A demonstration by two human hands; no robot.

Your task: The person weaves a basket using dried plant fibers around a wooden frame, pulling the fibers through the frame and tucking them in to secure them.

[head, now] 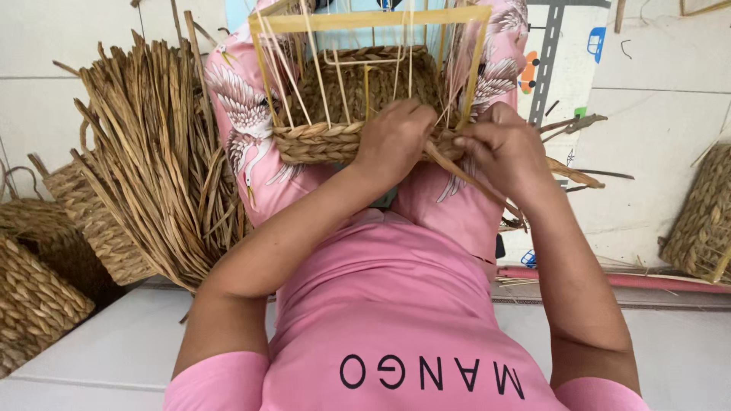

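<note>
A half-woven straw basket (320,141) on a pale wooden frame (373,18) rests on my lap, its near side built from braided rows. My left hand (394,137) presses on the basket's near rim with fingers curled over the weave. My right hand (504,148) sits just to the right, pinching a flat dried straw strand (466,176) that runs from the rim down toward my right wrist. Thin upright canes (320,76) rise inside the frame. The fingertips of both hands are hidden in the weave.
A big bundle of dried straw (156,167) leans at my left. Finished woven baskets (46,266) stand at the far left, another (704,221) at the right edge. Loose strands (571,171) lie on the floor mat to the right. A pink pipe (647,280) runs along the floor.
</note>
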